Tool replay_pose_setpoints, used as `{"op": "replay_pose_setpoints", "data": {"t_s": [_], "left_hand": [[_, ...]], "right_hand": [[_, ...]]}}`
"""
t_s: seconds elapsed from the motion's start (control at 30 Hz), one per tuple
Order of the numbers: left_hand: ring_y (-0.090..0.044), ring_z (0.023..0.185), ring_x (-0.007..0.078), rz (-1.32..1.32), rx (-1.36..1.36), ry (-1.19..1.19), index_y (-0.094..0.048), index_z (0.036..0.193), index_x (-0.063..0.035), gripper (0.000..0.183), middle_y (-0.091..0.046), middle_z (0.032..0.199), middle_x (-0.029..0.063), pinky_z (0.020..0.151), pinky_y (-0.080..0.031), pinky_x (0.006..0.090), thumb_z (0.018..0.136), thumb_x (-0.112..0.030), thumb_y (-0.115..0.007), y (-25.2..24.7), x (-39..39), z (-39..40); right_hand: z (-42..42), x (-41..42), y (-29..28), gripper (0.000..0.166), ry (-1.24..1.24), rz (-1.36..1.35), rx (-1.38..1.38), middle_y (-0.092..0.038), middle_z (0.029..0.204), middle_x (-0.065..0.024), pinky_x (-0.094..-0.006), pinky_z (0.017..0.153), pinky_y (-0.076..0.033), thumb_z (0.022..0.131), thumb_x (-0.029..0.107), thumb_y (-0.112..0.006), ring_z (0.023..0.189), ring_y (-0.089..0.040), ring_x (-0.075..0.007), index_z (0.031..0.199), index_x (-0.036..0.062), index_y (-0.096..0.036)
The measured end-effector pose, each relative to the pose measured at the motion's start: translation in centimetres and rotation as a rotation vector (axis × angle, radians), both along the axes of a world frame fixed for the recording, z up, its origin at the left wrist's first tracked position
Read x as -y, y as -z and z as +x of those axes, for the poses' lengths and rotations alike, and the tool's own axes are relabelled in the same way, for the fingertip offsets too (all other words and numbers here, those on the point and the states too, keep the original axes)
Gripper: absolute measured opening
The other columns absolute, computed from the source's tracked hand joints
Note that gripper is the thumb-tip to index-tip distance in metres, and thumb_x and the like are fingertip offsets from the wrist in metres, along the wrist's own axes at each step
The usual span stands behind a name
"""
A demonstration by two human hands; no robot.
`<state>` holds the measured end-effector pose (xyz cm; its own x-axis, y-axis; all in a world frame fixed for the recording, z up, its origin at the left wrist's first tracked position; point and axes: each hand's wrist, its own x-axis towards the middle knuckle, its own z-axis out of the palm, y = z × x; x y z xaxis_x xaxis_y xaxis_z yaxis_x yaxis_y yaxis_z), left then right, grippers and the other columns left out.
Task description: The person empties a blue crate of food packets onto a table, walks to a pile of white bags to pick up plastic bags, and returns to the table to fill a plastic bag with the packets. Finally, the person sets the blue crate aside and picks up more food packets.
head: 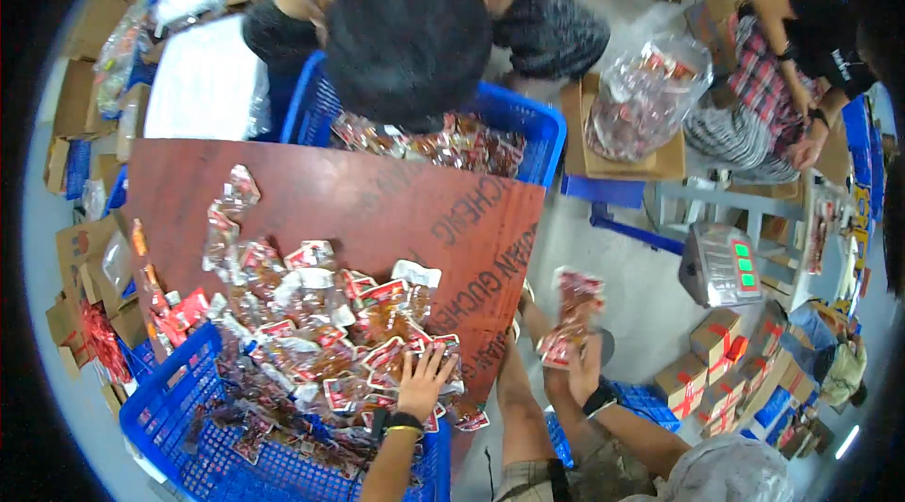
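Observation:
My left hand (424, 380) lies palm down with fingers spread on a pile of clear plastic food packets (311, 311) with red-and-white printing. The pile covers the front of a reddish-brown board tabletop (353, 205) and reaches the rim of a blue plastic crate (233, 459). More packets lie inside that crate, below my left wrist. Off the table's right side, my right hand (585, 366) grips the lower end of one packet (574, 311), held upright above the floor and slightly blurred. A dark band circles each wrist.
Across the table, a person (410, 28) bends over another blue crate (555, 131) of packets. At right are a bagged carton (633, 166), a digital scale (717, 265), taped cartons (721, 353) and another person (771, 78). Stacked cardboard boxes (92, 254) line the left.

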<state>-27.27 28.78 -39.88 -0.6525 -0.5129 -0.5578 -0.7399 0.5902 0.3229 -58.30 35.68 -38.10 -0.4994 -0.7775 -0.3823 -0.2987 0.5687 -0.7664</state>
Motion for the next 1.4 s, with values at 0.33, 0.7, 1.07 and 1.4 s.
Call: {"op": "replay_pose_setpoints", "data": {"t_s": [0.33,0.7,1.07,1.4], "left_hand": [[-0.046,0.119,0.0279,-0.221,0.077,-0.723,-0.049,0.125,-0.0025,0.04,-0.053,0.124,0.0148,0.106,-0.028,0.0456,0.087,-0.013,-0.043,-7.7,-2.6,-6.4],[-0.055,0.101,0.0368,-0.506,-0.547,-0.954,-0.058,0.113,0.0024,0.038,-0.059,0.112,0.0236,0.091,-0.04,0.0435,0.083,-0.021,-0.06,-34.5,0.3,-4.1],[-0.042,0.121,0.0406,-0.945,-0.171,-1.038,-0.055,0.12,0.0008,0.054,-0.046,0.131,0.0242,0.105,-0.028,0.0481,0.083,-0.037,-0.065,-45.8,0.7,4.5],[-0.042,0.121,0.0405,-0.765,-0.33,-0.819,-0.053,0.121,0.0016,0.054,-0.046,0.131,0.0247,0.105,-0.029,0.0474,0.082,-0.034,-0.065,-42.6,6.7,-2.9]], "right_hand": [[3.3,4.5,-12.7,0.053,-0.753,0.125,-0.213,-0.039,0.13,-0.0206,-0.042,0.095,-0.041,0.08,0.035,-0.065,0.118,-0.042,-0.0381,0.122,0.0094,-0.046],[-10.2,0.9,-17.1,0.058,-0.641,0.319,-0.25,-0.033,0.132,-0.025,-0.0492,0.088,-0.045,0.079,0.021,-0.06,0.106,-0.05,-0.046,0.132,0.0115,-0.037],[-10.1,-5.5,-16.3,0.062,-0.365,0.42,-0.176,-0.041,0.128,-0.0233,-0.0516,0.087,-0.045,0.078,0.028,-0.06,0.109,-0.05,-0.0445,0.133,0.0116,-0.037],[-11.5,-6.0,-7.3,0.044,-0.646,0.528,-0.109,-0.059,0.11,-0.0216,-0.0434,0.084,-0.045,0.081,0.029,-0.055,0.1,-0.058,-0.0349,0.118,0.006,-0.051]]}}
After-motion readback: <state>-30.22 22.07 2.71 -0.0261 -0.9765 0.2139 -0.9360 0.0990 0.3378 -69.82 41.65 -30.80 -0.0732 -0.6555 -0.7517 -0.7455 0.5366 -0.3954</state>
